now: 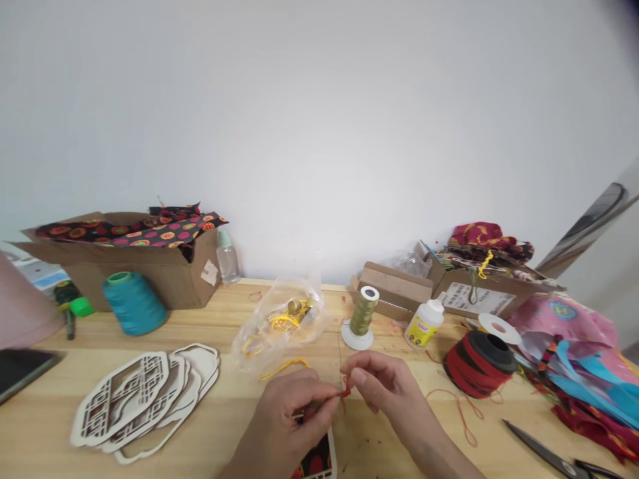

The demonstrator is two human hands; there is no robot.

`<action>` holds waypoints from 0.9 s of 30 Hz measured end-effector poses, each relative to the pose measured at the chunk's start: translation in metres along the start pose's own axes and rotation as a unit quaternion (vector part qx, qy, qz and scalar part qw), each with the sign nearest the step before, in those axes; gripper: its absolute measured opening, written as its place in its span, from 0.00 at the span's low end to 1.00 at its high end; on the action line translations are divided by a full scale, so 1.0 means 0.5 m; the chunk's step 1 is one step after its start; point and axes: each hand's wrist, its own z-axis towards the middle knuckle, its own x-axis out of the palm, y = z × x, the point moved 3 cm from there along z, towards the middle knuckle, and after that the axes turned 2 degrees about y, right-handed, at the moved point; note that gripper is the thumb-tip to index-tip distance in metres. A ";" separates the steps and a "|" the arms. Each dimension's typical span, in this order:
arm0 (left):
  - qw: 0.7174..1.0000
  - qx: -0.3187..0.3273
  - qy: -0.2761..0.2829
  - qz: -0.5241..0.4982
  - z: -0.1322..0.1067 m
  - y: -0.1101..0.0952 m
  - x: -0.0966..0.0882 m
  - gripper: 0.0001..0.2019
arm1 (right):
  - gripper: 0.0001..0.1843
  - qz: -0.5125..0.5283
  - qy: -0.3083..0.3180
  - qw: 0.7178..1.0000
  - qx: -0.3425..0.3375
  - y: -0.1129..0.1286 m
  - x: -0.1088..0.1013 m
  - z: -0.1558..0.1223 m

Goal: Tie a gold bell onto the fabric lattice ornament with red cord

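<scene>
Holding, head cam: L hand [294, 407] has thumb + index pinching a small red cord [345, 387]; R hand [384, 384] thumb + index close in on same cord, other fingers loosely curled. Cord sits btwn the hands, above the table [229, 392]; knot or loop, can't tell. Two-sided grip prob. keeps the thin, limp strand under control. Fabric panel [319, 460] under L hand, mostly hidden: dark printed cloth, pale rigid rim. Red/black spool [476, 366] on R, prob. parked for easy reach, w/ loose red strands beside it. Scissors [542, 451] near, dark metal. Olive thread cone [364, 313] upright on round white base; glue bottle [423, 324] white plastic, yellow label. L side: flat pale lattice cutouts [132, 399], prob. wood, fanned + overlapping.
</scene>
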 end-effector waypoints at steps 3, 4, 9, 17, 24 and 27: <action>1.000 0.003 -0.012 0.015 -0.001 0.003 -0.002 0.08 | 0.16 -0.003 0.022 1.000 0.010 -0.003 0.003 -0.001; 1.000 0.005 -0.015 0.015 -0.001 0.003 -0.003 0.08 | 0.16 -0.003 0.024 1.000 0.015 -0.005 0.004 -0.001; 1.000 -0.005 -0.029 -0.011 0.001 0.005 -0.003 0.08 | 0.13 -0.029 -0.006 0.999 0.020 -0.006 0.007 0.002; 0.980 -0.137 -0.004 -0.141 0.009 0.020 0.007 0.08 | 0.08 -0.194 -0.032 0.977 -0.084 0.016 0.003 -0.006; 0.856 -0.271 0.008 -0.441 0.002 0.038 0.036 0.08 | 0.08 -0.173 -0.039 0.979 -0.097 0.018 0.007 -0.006; 0.779 -0.294 0.044 -0.551 -0.002 0.038 0.048 0.09 | 0.07 -0.140 -0.034 0.985 -0.097 0.010 0.007 -0.005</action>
